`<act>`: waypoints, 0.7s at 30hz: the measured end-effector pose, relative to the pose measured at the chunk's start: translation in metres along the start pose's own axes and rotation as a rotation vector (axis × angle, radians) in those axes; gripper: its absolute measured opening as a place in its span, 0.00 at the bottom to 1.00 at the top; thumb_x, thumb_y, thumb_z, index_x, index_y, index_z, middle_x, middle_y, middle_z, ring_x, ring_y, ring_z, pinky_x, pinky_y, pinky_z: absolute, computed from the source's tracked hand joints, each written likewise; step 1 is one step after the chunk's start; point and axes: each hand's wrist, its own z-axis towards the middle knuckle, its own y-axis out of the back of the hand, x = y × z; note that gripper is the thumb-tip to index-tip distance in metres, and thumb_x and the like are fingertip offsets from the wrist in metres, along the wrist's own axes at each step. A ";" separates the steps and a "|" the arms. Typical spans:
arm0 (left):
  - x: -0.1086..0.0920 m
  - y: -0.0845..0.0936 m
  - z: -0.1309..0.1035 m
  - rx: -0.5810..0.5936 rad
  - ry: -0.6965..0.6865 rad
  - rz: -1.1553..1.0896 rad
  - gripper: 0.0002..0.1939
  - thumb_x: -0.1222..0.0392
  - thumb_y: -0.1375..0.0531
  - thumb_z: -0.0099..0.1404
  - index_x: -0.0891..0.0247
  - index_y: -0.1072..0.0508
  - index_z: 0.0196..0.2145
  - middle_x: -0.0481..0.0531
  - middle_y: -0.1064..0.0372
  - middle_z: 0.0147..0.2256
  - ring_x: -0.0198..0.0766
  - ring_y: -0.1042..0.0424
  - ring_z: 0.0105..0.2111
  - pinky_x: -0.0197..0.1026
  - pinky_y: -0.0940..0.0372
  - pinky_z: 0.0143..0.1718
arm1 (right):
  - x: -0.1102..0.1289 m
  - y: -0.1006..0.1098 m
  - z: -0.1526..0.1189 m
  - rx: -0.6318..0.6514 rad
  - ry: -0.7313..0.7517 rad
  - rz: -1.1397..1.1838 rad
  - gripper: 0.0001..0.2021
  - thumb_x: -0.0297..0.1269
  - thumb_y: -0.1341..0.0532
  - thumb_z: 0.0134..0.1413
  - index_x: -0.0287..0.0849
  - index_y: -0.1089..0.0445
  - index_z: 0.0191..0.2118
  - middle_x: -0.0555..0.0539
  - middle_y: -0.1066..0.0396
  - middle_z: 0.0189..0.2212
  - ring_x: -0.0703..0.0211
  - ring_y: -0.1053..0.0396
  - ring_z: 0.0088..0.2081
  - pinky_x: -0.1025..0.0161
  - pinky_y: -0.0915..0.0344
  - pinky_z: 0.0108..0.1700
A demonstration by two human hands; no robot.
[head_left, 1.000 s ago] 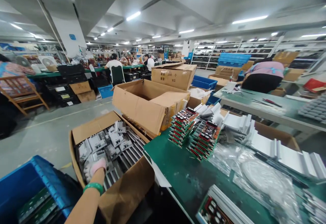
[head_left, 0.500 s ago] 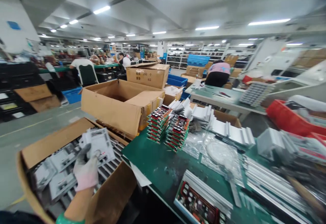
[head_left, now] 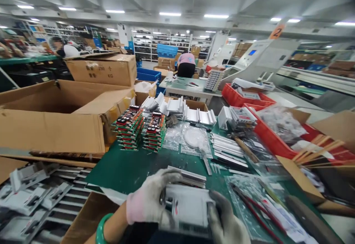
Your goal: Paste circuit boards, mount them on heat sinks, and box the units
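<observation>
Low in front of me, my left hand and my right hand, both in pale work gloves, grip a light grey metal cover from its two sides. The cover has a cut-out and a small red mark near its left end. Just behind it, an aluminium housing lies on the green table, partly hidden by the cover and my left hand. More grey covers lie in an open carton at the lower left.
Two stacks of circuit boards stand on the table beside a large open carton. Behind them are aluminium profiles. Metal strips, a hammer and red-handled pliers lie rightward. Red bins line the right.
My left hand has come out of the carton with a grey cover and moved right to the table's front. My right hand has come into view on the cover. The view has turned right.
</observation>
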 end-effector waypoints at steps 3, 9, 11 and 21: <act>0.033 -0.003 0.009 -0.100 -0.193 0.227 0.54 0.37 0.27 0.35 0.61 0.35 0.58 0.63 0.36 0.58 0.62 0.42 0.61 0.63 0.50 0.64 | 0.013 0.007 0.024 0.087 -0.110 -0.053 0.23 0.52 0.58 0.65 0.48 0.32 0.49 0.45 0.20 0.33 0.48 0.21 0.35 0.59 0.29 0.33; 0.063 -0.015 0.015 -0.146 -0.147 0.411 0.46 0.53 0.25 0.34 0.59 0.33 0.53 0.59 0.32 0.54 0.59 0.39 0.61 0.59 0.40 0.61 | 0.024 0.006 0.050 0.237 -0.103 -0.104 0.23 0.48 0.60 0.65 0.46 0.34 0.51 0.45 0.20 0.35 0.48 0.22 0.37 0.58 0.31 0.38; 0.064 -0.017 0.017 -0.161 -0.113 0.427 0.43 0.55 0.26 0.35 0.60 0.32 0.51 0.59 0.32 0.53 0.57 0.38 0.60 0.57 0.38 0.59 | 0.025 0.003 0.053 0.265 -0.114 -0.117 0.21 0.47 0.59 0.65 0.47 0.34 0.51 0.45 0.21 0.34 0.48 0.22 0.38 0.58 0.32 0.38; 0.054 -0.010 0.022 -0.100 -0.168 0.615 0.36 0.50 0.29 0.41 0.58 0.29 0.48 0.56 0.27 0.49 0.56 0.35 0.58 0.61 0.44 0.63 | 0.005 -0.004 0.039 -0.074 0.405 -0.282 0.24 0.51 0.42 0.59 0.42 0.32 0.55 0.37 0.25 0.48 0.41 0.26 0.48 0.48 0.31 0.47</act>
